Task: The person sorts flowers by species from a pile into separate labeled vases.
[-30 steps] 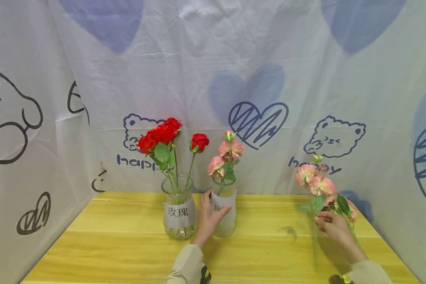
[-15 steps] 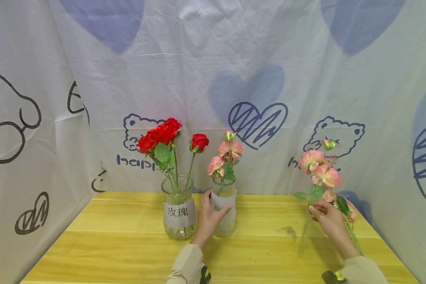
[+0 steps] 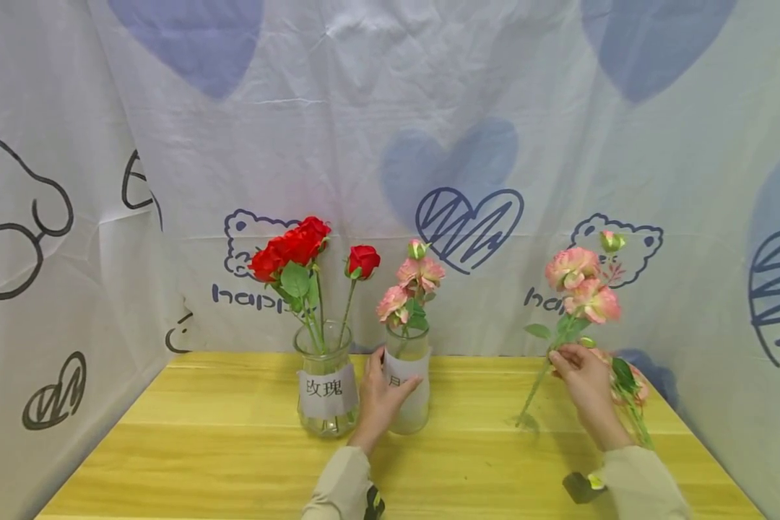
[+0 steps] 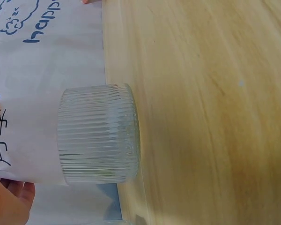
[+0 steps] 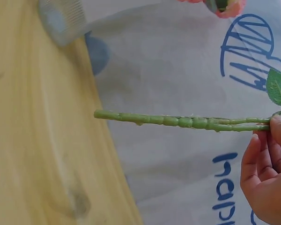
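My left hand (image 3: 382, 404) grips a tall glass vase (image 3: 414, 415) standing on the table, thumb across its paper label and the other fingers round the left side. Pink flowers (image 3: 421, 274) rise from that vase. In the left wrist view, the ribbed lower part of the vase (image 4: 98, 133) shows upright on the wood. To the right, my right hand (image 3: 585, 386) pinches a pink flower stem by its upper stalk, its blooms (image 3: 591, 300) above the fingers. The green stalk (image 5: 178, 121) slants down toward the left, its cut end bare.
Left of the held vase stands a wider glass vase (image 3: 328, 425) with a paper label, holding several red roses (image 3: 299, 245). More pink flowers (image 3: 637, 386) lie on the table (image 3: 481, 477) at the right, partly behind my right hand. A printed cloth (image 3: 338, 144) hangs behind.
My right hand has lifted the pink flower stem up and to the left, away from the flowers lying at the right, and its stalk now tilts. The left hand stays on the vase.
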`<action>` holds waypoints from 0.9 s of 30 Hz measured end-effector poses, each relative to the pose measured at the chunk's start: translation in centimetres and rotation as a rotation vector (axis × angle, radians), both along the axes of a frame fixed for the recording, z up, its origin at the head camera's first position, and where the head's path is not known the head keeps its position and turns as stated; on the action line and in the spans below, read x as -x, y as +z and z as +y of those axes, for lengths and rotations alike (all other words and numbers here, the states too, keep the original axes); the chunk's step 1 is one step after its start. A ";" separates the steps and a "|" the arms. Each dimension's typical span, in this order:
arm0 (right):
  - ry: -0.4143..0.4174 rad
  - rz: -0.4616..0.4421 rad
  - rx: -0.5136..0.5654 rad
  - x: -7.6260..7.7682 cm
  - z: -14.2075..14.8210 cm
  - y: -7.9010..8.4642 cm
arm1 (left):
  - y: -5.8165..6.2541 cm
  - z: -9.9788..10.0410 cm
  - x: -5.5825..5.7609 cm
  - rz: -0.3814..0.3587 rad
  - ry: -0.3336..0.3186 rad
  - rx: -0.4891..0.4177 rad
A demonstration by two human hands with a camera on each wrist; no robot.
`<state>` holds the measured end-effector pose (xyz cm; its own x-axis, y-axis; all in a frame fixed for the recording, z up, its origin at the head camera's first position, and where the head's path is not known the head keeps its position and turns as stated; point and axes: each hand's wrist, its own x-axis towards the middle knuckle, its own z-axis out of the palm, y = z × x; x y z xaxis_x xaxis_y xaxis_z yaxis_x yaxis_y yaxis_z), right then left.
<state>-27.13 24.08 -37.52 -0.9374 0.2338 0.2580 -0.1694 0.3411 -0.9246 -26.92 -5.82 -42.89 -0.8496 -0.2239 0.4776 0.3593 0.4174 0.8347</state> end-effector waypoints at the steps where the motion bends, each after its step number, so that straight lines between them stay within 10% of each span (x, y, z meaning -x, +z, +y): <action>1: -0.003 0.006 0.012 0.2 -0.2 0.2 | 0.0 0.0 0.0 0.000 -0.001 0.000; 27: 0.069 0.022 0.527 3.5 -4.8 5.9 | -0.2 -0.1 0.1 0.019 0.000 -0.009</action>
